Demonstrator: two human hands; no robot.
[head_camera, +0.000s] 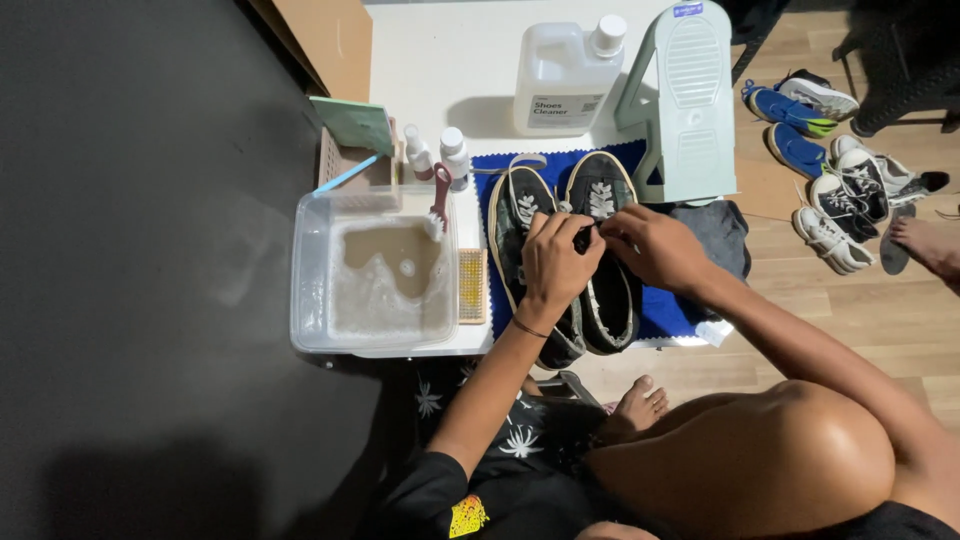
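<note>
Left hand (553, 268) curled over the black sneakers (565, 262), fingers pinched together on a dark lace end where the two shoes meet. Right hand (655, 247) just opposite, fingertips closed on the same lace, both hands nearly touching above the right-side shoe. Thin band around the left wrist. Sneakers side by side, toes pointing away, white laces showing near the toes, soles resting on a blue cloth (655, 312) spread over the white worktop (440, 70). Dark grey rag (722, 235) bunched just beyond the right hand. Pale green shoe stand (690, 105) upright behind the shoes. White jug of cleaner (567, 75) further back, capped. Two small white bottles (437, 152) near the left shoe's toe. Clear tub of murky water (375, 275) left of the shoes, a brush (438, 205) propped on its rim, a yellow-bristled brush (472, 285) lying between tub and shoes. Several other shoes (835, 170) scattered on the wooden floor (860, 320) to the right.
</note>
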